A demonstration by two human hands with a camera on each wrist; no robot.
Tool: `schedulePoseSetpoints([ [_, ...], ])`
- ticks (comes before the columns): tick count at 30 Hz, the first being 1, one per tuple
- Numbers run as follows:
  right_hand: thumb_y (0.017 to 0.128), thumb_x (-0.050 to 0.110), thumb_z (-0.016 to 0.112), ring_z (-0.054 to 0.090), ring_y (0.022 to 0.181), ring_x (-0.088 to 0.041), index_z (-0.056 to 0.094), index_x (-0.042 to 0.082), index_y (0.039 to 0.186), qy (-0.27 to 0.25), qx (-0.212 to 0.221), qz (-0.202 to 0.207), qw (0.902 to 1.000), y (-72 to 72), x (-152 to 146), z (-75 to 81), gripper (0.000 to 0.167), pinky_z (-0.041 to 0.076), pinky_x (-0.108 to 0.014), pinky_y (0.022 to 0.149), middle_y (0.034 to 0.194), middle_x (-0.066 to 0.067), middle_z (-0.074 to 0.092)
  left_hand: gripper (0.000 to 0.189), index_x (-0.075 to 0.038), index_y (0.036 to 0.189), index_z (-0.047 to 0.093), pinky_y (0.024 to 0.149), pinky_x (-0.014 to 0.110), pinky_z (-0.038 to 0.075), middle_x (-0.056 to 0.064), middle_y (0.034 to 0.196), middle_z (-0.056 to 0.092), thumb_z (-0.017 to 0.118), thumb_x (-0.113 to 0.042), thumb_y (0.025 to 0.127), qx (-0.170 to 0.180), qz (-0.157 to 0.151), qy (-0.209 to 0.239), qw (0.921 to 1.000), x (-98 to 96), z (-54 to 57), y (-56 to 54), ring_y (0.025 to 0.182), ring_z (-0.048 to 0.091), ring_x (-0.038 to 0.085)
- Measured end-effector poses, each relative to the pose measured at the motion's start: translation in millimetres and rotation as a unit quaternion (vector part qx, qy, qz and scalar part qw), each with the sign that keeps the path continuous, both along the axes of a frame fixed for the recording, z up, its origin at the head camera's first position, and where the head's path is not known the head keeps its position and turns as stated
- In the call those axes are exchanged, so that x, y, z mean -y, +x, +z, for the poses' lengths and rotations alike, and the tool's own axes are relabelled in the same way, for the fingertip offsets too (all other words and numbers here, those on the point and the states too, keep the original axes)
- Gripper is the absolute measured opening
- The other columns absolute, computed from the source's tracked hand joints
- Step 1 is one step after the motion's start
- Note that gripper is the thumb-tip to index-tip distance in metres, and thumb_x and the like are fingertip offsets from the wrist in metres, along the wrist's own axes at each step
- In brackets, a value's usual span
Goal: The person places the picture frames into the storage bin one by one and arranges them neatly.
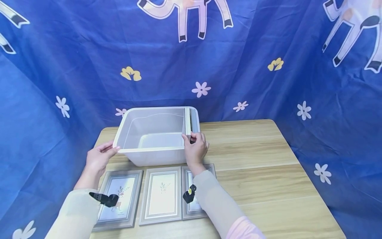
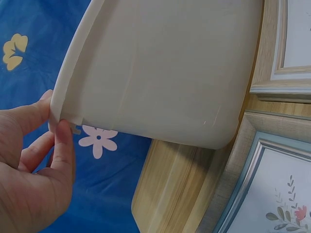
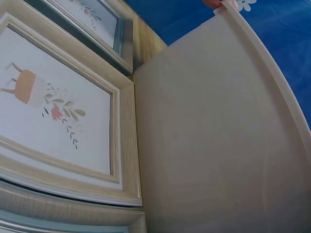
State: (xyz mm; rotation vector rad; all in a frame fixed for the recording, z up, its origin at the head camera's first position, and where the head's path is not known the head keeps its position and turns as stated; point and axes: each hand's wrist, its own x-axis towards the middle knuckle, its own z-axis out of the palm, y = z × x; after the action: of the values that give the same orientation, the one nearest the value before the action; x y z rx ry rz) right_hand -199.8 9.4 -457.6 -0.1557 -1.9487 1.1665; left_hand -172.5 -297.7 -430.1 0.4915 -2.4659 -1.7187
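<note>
A white plastic bin (image 1: pixel 155 156) stands toward the back of the table. My left hand (image 1: pixel 98 158) pinches its near left corner, thumb and fingers over the rim (image 2: pixel 73 53). Inside the bin's right end, picture frames (image 1: pixel 188 121) stand on edge, one pale and one grey-blue. With thumb and fingers, my right hand (image 1: pixel 196 148) grips the near end of the pale one; the bin wall hides this hand in the right wrist view. Before the bin lie a left picture frame (image 1: pixel 135 199), a middle one (image 1: pixel 178 199) and a right one (image 1: pixel 211 169), partly under my right forearm.
The wooden table (image 1: pixel 253 172) extends to the right of the bin and frames. Blue patterned cloth (image 1: pixel 167 66) hangs behind the table and along both sides. The bin's back is close to the cloth.
</note>
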Motion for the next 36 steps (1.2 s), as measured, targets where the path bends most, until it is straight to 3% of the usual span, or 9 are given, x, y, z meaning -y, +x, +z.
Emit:
schedulePoseSetpoints([
  [8, 0.069, 0.027, 0.086, 0.062, 0.073, -0.015, 0.062, 0.009, 0.081, -0.002, -0.013, 0.009, 0.9999, 0.7, -1, -1.7, 0.032, 0.034, -0.038, 0.080, 0.087, 0.001, 0.066, 0.061, 0.007, 0.137, 0.046, 0.074, 0.008, 0.047, -0.012, 0.095, 0.055, 0.070, -0.020, 0.088, -0.003, 0.002, -0.005, 1.0000, -0.5, -0.1, 0.0, 0.082, 0.052, -0.009],
  [13, 0.069, 0.025, 0.087, 0.061, 0.072, -0.016, 0.061, 0.008, 0.081, -0.014, -0.012, 0.022, 0.9996, 0.2, -2, -4.5, 0.033, 0.032, -0.038, 0.083, 0.082, -0.001, 0.063, 0.061, 0.005, 0.137, 0.046, 0.075, 0.008, 0.047, 0.005, 0.112, 0.058, 0.070, -0.023, 0.089, 0.005, 0.000, -0.016, 0.9999, -1.9, 1.7, 0.2, 0.085, 0.051, -0.008],
  [17, 0.066, 0.021, 0.088, 0.060, 0.071, -0.017, 0.060, 0.007, 0.079, -0.016, -0.011, 0.018, 0.9996, -1.1, -3, -9.3, 0.034, 0.031, -0.039, 0.084, 0.079, -0.003, 0.062, 0.060, 0.005, 0.137, 0.046, 0.075, 0.008, 0.047, 0.010, 0.116, 0.057, 0.069, -0.021, 0.089, 0.008, 0.000, -0.018, 0.9998, -3.2, 2.9, 0.6, 0.084, 0.051, -0.008],
  [25, 0.064, 0.025, 0.089, 0.055, 0.078, -0.021, 0.058, 0.011, 0.079, 0.006, -0.006, -0.019, 0.9998, -2.4, -3, -12.2, 0.037, 0.030, -0.041, 0.081, 0.077, -0.001, 0.060, 0.060, 0.005, 0.137, 0.047, 0.074, 0.008, 0.047, 0.003, 0.110, 0.058, 0.070, -0.021, 0.088, 0.007, 0.002, -0.017, 0.9998, -4.1, 3.6, 0.3, 0.082, 0.051, -0.009],
  [36, 0.065, 0.028, 0.088, 0.052, 0.077, -0.020, 0.054, 0.012, 0.078, 0.004, 0.005, -0.024, 0.9997, -1.8, -3, -11.6, 0.040, 0.030, -0.040, 0.077, 0.077, 0.000, 0.057, 0.060, 0.006, 0.136, 0.047, 0.072, 0.008, 0.047, -0.007, 0.099, 0.057, 0.070, -0.021, 0.088, 0.005, 0.006, -0.015, 0.9999, -2.6, 3.8, 1.5, 0.081, 0.052, -0.009],
])
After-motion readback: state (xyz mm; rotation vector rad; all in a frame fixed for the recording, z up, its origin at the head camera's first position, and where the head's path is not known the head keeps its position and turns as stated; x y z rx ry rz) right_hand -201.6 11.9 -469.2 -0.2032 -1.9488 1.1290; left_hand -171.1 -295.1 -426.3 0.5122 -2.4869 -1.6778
